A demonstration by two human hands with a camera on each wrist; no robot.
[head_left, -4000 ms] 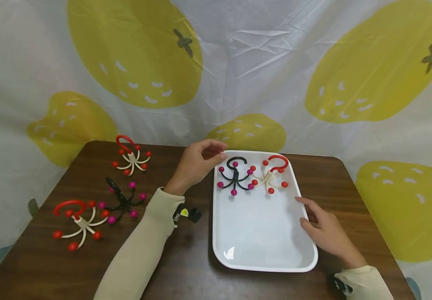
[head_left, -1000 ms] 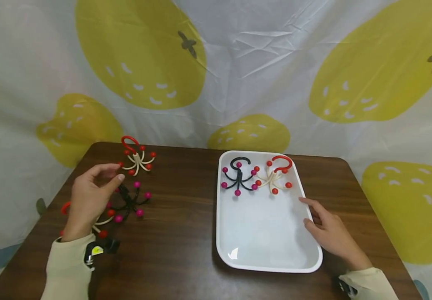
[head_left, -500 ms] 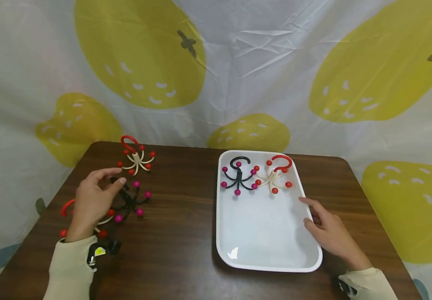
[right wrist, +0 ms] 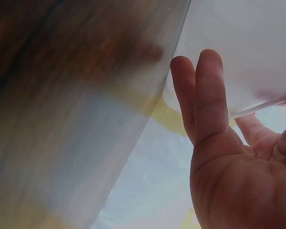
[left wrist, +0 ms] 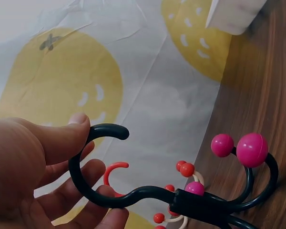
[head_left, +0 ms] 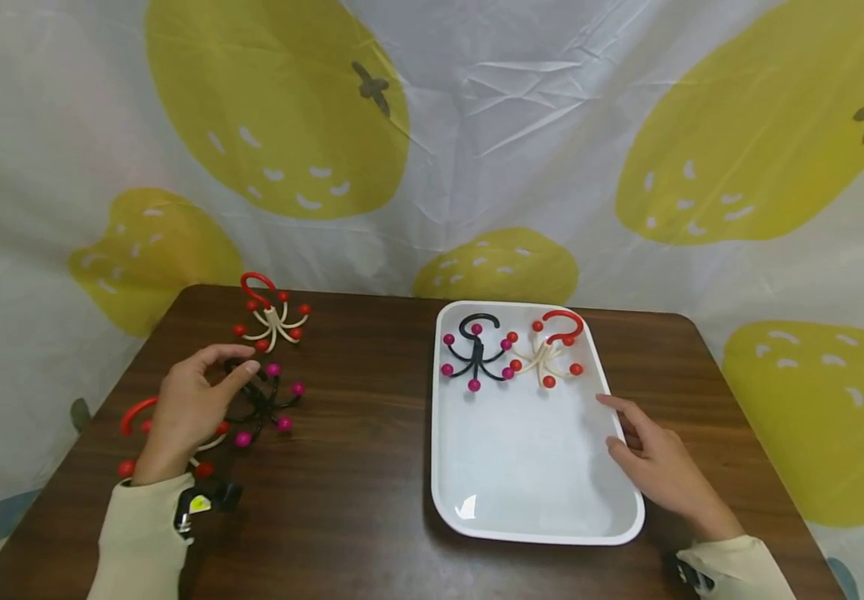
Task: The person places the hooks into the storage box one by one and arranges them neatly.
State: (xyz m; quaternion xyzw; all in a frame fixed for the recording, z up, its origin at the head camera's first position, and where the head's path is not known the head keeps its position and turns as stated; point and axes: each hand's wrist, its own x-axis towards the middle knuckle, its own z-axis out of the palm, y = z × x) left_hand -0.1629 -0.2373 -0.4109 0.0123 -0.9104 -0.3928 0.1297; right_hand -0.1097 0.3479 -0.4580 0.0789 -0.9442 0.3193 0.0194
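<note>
My left hand (head_left: 190, 408) holds the hook of a black rack with magenta balls (head_left: 262, 407) at the table's left. In the left wrist view the thumb and fingers of the hand (left wrist: 43, 167) lie around the curved black hook (left wrist: 97, 194). At the right rim of the white tray (head_left: 529, 467) rests my right hand (head_left: 660, 462), fingers relaxed; in the right wrist view two straight fingers of this hand (right wrist: 238, 162) lie against the tray's outer side (right wrist: 238, 62). Another black rack (head_left: 478, 354) and a cream rack with red hook (head_left: 544, 358) lie at the tray's far end.
A cream rack with red balls (head_left: 272, 323) stands at the table's back left. Another red-hooked one (head_left: 137, 412) is partly hidden behind my left hand and wrist. A patterned curtain (head_left: 476, 150) hangs behind the brown table (head_left: 342, 500).
My left hand has left the tray's far left corner, moved left and taken the black rack's hook; that rack has shifted slightly. My right hand stays at the tray's rim.
</note>
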